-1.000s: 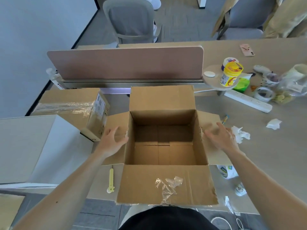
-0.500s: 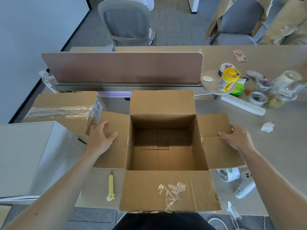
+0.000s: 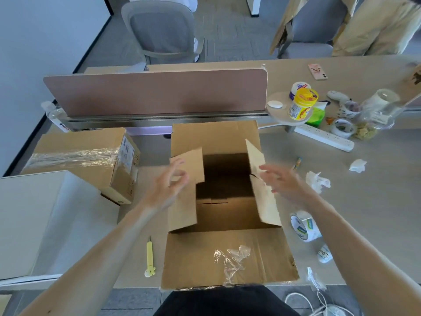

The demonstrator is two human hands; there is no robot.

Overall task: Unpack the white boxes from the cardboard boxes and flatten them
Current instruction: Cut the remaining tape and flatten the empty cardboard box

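An empty cardboard box (image 3: 227, 258) stands open in front of me on the desk, its near flap lying flat with a scrap of clear tape on it. Both side flaps stand up and lean inward. My left hand (image 3: 167, 188) touches the outside of the left flap (image 3: 186, 197) with spread fingers. Straight fingers of my right hand (image 3: 283, 182) press against the right flap (image 3: 264, 192). A second cardboard box (image 3: 79, 156), sealed with clear tape, sits to the left. A large white box (image 3: 25, 222) lies at the near left.
A yellow box cutter (image 3: 149, 258) lies left of the open box. A tape roll (image 3: 304, 225), crumpled tissues (image 3: 317, 182), a power strip (image 3: 325, 136), jars (image 3: 301, 103) and cups are on the right. A pink divider panel (image 3: 155, 92) runs behind the boxes.
Both side flaps, lying flat outward before, now stand up and lean inward. My hands moved in towards the box with them.
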